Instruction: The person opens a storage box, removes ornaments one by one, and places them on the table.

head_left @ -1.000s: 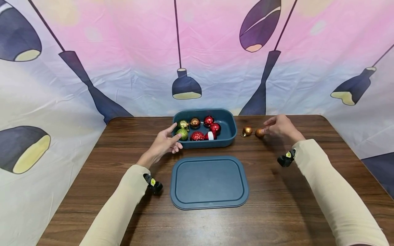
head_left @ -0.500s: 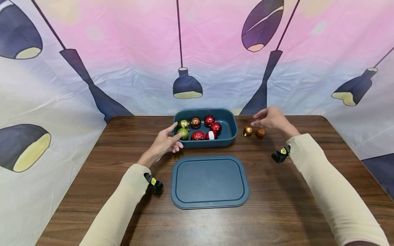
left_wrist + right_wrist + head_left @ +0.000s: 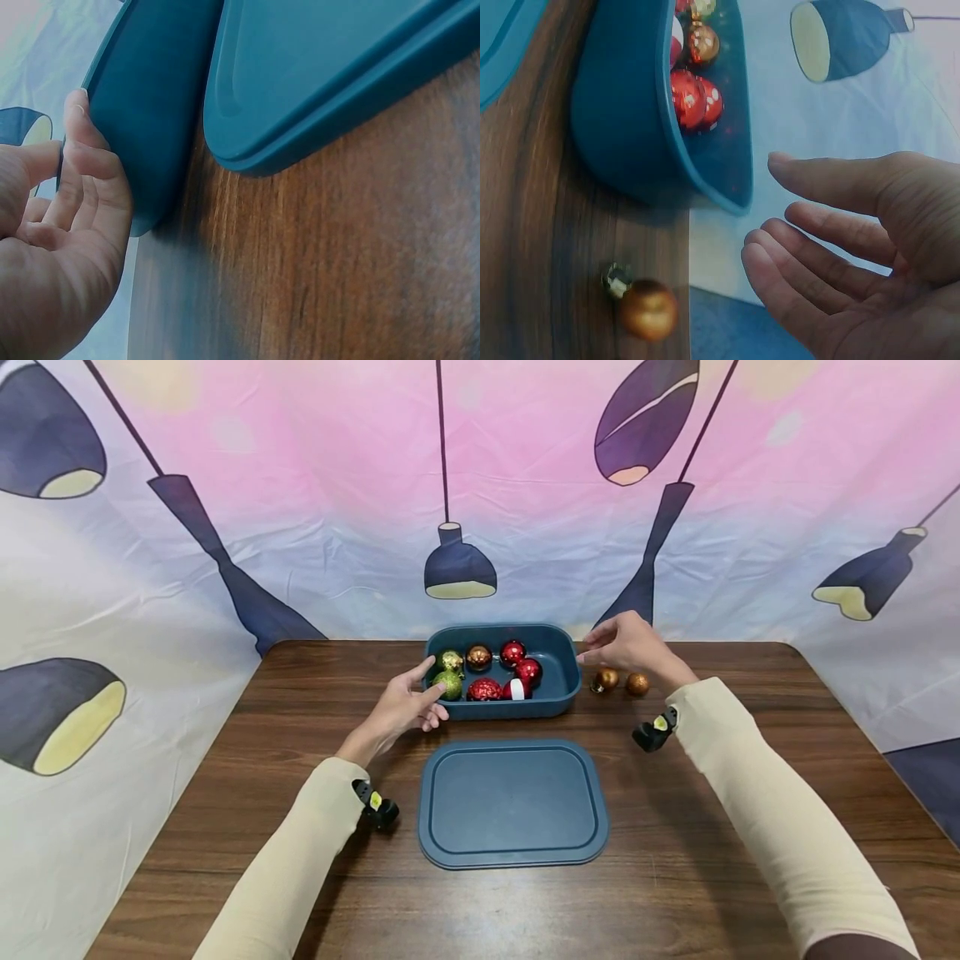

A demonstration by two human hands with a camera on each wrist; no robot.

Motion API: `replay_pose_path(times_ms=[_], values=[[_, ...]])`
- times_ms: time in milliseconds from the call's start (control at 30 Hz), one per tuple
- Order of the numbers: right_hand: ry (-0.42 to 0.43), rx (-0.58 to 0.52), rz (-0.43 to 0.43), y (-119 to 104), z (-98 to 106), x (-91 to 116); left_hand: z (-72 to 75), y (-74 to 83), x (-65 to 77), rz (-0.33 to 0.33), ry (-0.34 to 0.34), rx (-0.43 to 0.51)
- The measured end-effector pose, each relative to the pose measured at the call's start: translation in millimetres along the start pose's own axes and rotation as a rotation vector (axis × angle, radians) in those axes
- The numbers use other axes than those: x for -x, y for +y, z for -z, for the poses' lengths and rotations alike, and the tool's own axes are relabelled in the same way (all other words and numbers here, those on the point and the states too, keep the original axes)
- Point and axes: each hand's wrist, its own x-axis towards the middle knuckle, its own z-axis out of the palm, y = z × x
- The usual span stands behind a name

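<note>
An open blue box (image 3: 498, 712) holds several Christmas baubles: a glittery green bauble (image 3: 452, 685), a yellow-green one, a copper bauble (image 3: 478, 657) and several red baubles (image 3: 484, 689). One of the red ones has a white band. My left hand (image 3: 401, 706) grips the box's left end, thumb over the rim and other fingers against the outer wall. My right hand (image 3: 630, 646) is off the box's right end with nothing in its relaxed fingers, seen palm-on in the right wrist view. Below it on the table sit a shiny gold bauble (image 3: 649, 310) and a rough orange-gold bauble (image 3: 637, 684).
A flat blue lid (image 3: 513, 802) lies on the wooden table (image 3: 690, 877) in front of the box. Behind the table's back edge hangs a cloth backdrop (image 3: 360, 493) printed with lamps.
My right hand has left the rough orange-gold bauble, rising and moving leftward over the shiny gold one to the box's right end. The left hand stays in place at the box.
</note>
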Motion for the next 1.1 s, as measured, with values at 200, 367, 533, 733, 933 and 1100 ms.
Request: replay_pose_path(times_ms=[200,367,533,733,933,1100], values=[[-0.02,0.022,0.037,-10,-12,-6,0.0,0.4,0.2,0.003,0.001,-0.011],[-0.047,0.01,0.038,-16,-22,-11,-0.6,0.2,-0.1,0.001,0.002,-0.008],[-0.069,0.018,0.05,-18,-30,-16,-0.9,0.2,0.0,0.001,0.005,-0.006],[-0.076,0.008,0.072,-21,-45,-21,-1.2,1.1,1.2,0.003,0.01,-0.005],[-0.074,0.02,0.043,-25,-56,-25,-1.4,0.9,1.2,0.001,0.014,-0.012],[-0.069,0.061,0.025,-25,-61,-28,-1.0,0.2,0.6,-0.006,0.012,-0.01]])
